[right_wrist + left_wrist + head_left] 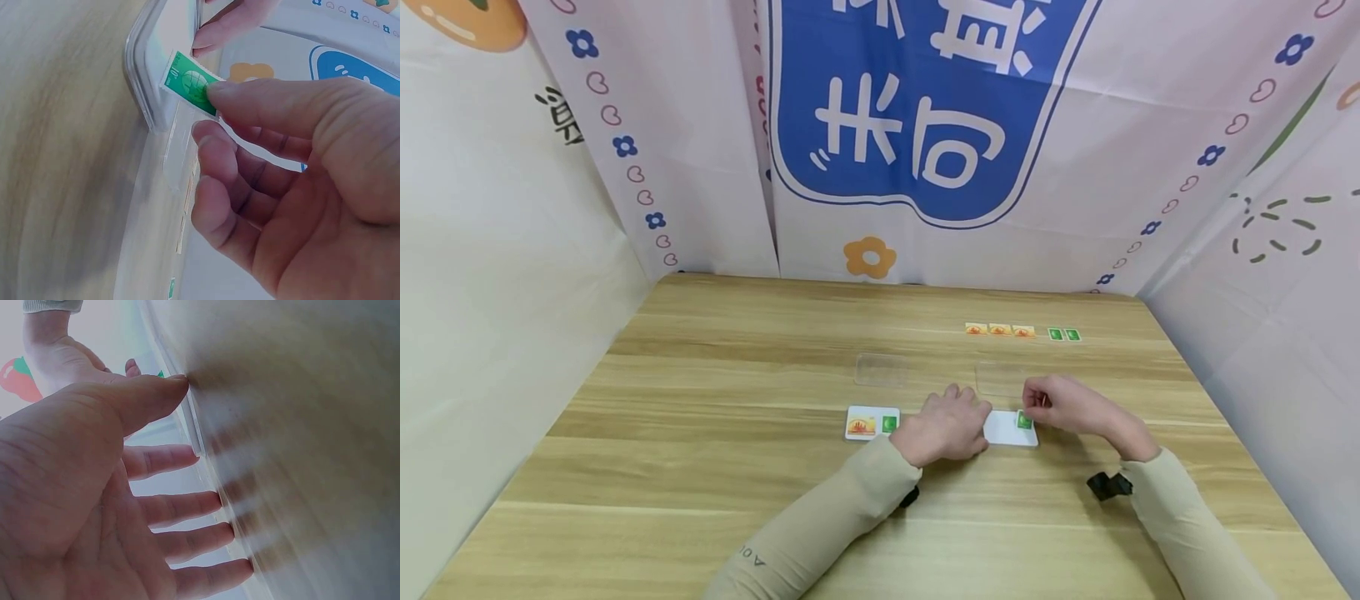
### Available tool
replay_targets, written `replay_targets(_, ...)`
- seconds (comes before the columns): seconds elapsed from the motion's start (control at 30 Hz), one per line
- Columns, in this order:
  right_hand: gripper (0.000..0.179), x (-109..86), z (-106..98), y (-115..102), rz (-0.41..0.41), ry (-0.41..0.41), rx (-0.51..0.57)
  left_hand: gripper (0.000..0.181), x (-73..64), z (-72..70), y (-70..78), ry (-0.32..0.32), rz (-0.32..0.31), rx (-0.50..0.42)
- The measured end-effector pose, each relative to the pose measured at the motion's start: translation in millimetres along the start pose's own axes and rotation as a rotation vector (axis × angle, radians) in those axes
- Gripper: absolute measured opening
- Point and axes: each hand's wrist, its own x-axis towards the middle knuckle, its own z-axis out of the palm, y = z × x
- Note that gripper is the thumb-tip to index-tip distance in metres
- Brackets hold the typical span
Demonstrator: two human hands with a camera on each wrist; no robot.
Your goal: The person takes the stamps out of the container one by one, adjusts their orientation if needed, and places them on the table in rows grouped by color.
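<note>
On the table (625,467), nearer side: two shallow white cases with rounded corners, set side by side, long sides running left to right.
Left-hand case (872,410): bears two stamps within its outline, an orange stamp (861,426) toward the left and a green stamp (891,423) toward the right.
Right-hand case (1003,428): pale face up, with a clear, layered-looking rim in the right wrist view.
Clear covers: left cover (882,370) lies behind the left-hand case, right cover (997,380) behind the right-hand case; both transparent.
Held stamp (189,85): green, at the far right corner of the right-hand case. Contact with the face cannot be determined.
Stamp axis: in the right wrist view, long axis slants from upper left to lower right; the end marked "10" points away from the thumb, toward the case.
Right hand (1071,404): thumb and fingers drawn together, pinching the held stamp by one end; remaining fingers curled.
Left hand (946,425): fingers extended and spread, thumb and index finger at the left end of the right-hand case; firmness of contact cannot be determined.
Rear row: three orange stamps (999,330), then two green stamps (1064,334) to their right, in near alignment.
</note>
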Motion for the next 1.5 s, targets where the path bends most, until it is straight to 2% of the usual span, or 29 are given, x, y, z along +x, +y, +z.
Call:
replay_targets(0.47,0.012,-1.4,-3,1,0.006,-0.005,0.006,0.041,0.7,-1.0,0.4,-0.013,-0.003,-0.005)
replay_targets(1.13,0.012,-4.3,-8,8,-0.039,0.046,0.049,0.042,1.4,-0.1,0.1,-0.011,0.002,0.004)
replay_targets(1.5,0.011,-5.9,-10,11,0.003,0.085,0.041,0.042,1.4,-0.5,0.1,-0.005,0.007,-0.002)
